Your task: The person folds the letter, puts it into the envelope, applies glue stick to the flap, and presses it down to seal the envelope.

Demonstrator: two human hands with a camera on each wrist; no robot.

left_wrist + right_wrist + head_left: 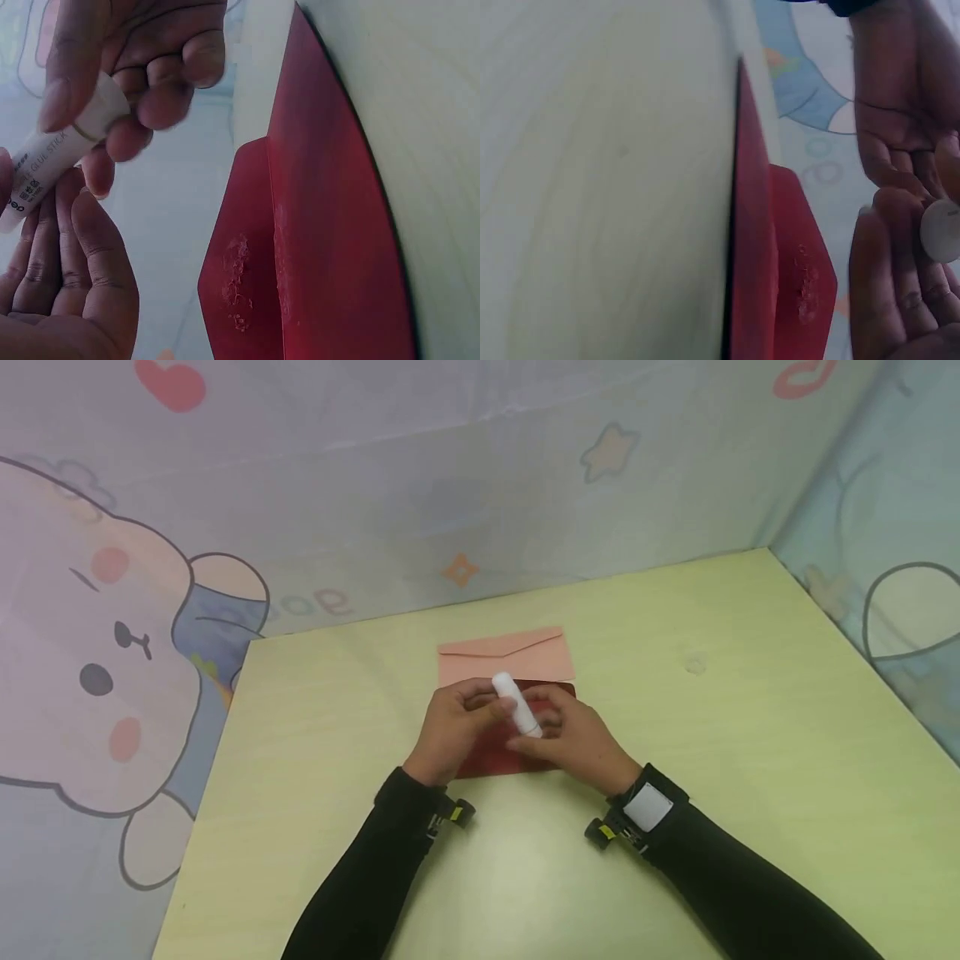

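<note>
A white glue stick [517,703] is held at a slant between the two hands, above a red envelope [491,756]. My left hand [453,727] pinches its upper body with the thumb on top. The right hand [581,739] holds the lower end, around the section beyond the seam. In the left wrist view the printed label of the glue stick [49,161] shows between the fingers. The red envelope lies with its flap [240,262] raised, and crumbly smears of glue [238,289] mark that flap. The right wrist view shows the round white end of the stick [941,230].
A pink envelope [510,660] lies flap side up just behind the red one, partly overlapped by it. The pale yellow table [712,735] meets a printed cloth backdrop [375,485] at its back and sides.
</note>
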